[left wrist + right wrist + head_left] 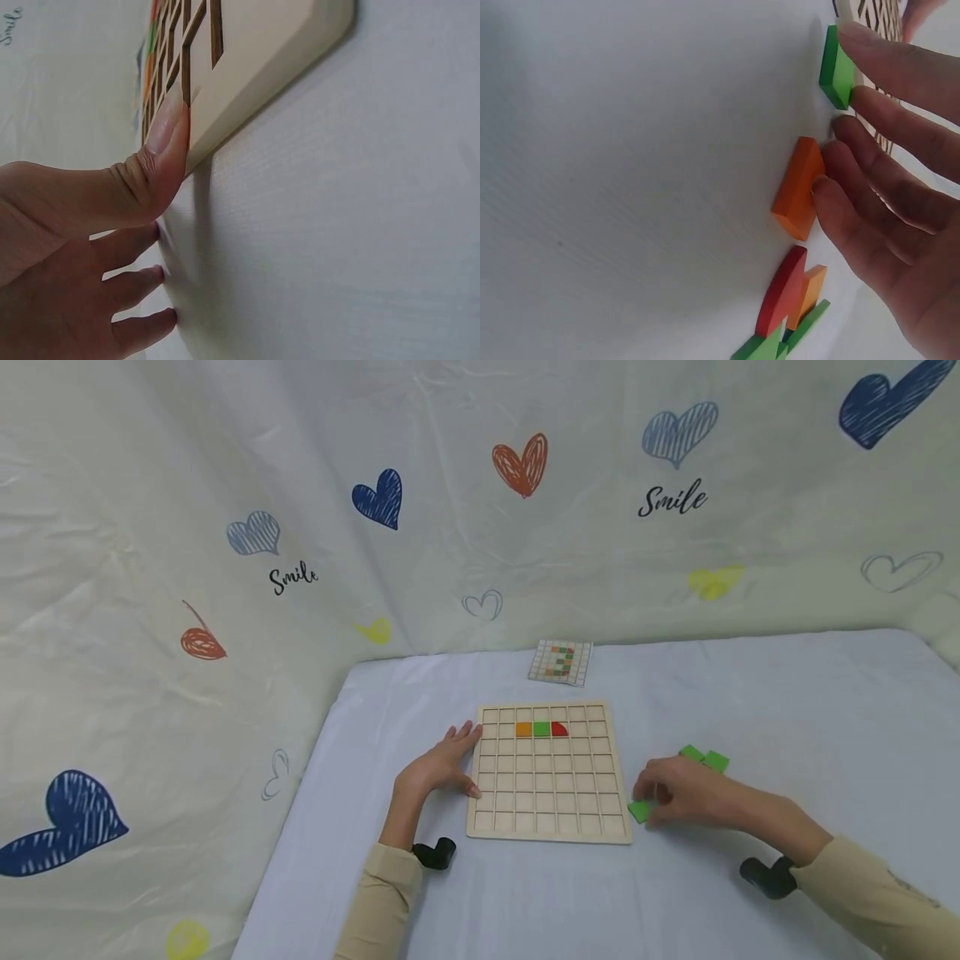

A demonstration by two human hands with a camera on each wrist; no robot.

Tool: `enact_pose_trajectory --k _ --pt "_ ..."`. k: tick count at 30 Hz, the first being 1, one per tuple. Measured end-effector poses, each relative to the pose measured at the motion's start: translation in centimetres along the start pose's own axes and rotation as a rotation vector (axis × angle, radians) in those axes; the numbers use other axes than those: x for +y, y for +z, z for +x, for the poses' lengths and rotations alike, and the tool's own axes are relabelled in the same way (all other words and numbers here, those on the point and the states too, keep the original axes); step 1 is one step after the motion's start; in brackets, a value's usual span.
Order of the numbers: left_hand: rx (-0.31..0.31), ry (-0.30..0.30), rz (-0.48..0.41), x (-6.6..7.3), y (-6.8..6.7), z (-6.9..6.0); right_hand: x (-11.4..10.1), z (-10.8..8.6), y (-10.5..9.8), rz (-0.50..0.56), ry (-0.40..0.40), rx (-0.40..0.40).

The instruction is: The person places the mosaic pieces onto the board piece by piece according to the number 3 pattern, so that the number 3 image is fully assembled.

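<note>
A wooden grid board [547, 832] lies on the white table. In one row sit an orange square tile [523, 729], a green square tile [542, 729] and a red quarter-round tile [558, 729]. My left hand [438, 766] is at the board's left edge with fingers spread, the thumb [169, 131] on the rim. Beside the board's lower right corner, my right hand [686, 792] pinches a green tile [838, 71] between thumb and index finger. Its outer fingers are by an orange tile [799, 191], which the hand hides in the head view.
Beyond the board lies a pattern card [561, 662]. Past the right hand are loose green tiles [716, 762]; the right wrist view also shows a red curved tile [781, 292] and a second orange tile [808, 296]. A heart-printed cloth [450, 552] hangs behind the table.
</note>
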State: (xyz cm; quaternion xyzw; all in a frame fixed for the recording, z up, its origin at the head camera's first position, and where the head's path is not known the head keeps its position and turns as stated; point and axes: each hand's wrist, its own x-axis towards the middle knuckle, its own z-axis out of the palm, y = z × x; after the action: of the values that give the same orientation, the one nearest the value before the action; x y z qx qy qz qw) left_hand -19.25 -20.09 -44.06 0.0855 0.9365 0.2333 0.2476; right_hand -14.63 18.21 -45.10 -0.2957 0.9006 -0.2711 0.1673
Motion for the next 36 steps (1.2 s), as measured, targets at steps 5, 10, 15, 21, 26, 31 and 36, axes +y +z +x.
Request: enact_pose_trajectory --k 5,10,15,21,26,31,36 --pt "0.003 0.0 0.007 -0.1 0.1 0.2 -0.1 0.2 0.5 -0.019 0.005 0.015" --pt "0.002 0.001 0.0 -0.3 0.1 0.1 -0.1 0.5 0.5 0.009 0.018 0.008" --pt "-0.005 -0.001 0.001 -0.3 0.0 -0.1 -0.1 0.7 0.5 0.029 0.026 0.011" --pt "-0.009 0.008 0.007 -0.2 -0.1 -0.1 0.0 0.8 0.0 0.025 -0.012 0.052" --pt "-0.008 0.001 0.008 -0.1 -0.2 0.0 -0.2 1.1 -0.6 0.013 -0.022 0.133" --pt "-0.012 -0.002 0.01 -0.2 -0.3 -0.1 -0.5 1.8 -1.1 0.017 -0.048 0.211" --pt "-0.011 0.008 0.011 -0.1 -0.2 0.0 -0.6 2.4 -1.4 0.065 -0.044 0.249"
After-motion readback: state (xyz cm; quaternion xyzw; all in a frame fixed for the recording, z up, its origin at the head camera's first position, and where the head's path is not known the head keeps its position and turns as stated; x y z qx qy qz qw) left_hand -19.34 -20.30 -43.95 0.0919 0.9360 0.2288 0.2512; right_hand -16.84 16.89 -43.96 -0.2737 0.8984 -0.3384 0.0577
